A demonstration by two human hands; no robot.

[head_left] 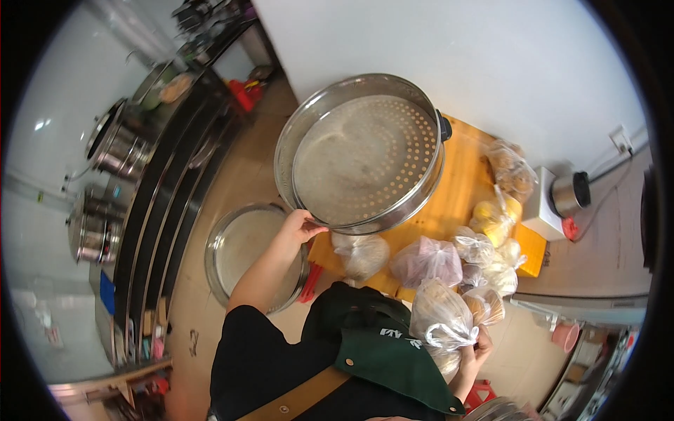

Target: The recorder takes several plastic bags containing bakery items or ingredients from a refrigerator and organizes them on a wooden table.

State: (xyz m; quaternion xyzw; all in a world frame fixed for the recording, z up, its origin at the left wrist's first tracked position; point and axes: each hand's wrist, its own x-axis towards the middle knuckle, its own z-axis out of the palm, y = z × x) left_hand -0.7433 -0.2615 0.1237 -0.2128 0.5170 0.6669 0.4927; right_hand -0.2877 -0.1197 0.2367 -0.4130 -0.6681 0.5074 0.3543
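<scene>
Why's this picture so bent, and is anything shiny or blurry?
Head view: fisheye bending curves the shelves into arcs; head view: glare spots the left wall, and highlights gleam on the perforated pan and held bag; head view: outer parts look softer than the middle.

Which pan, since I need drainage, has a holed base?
The upper pan, left hand on its rim: round holes dot its base; the lower pan, partly hidden, shows none.

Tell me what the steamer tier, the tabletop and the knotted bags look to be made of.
Steamer tier: probably stainless steel, silvery and shiny on its wall, duller on its perforated base.
Tabletop: seemingly varnished wood, given its orange-brown tone and faint streaks.
Knotted bags: thin clear plastic, judging by creases, highlights and contents showing through.
</scene>
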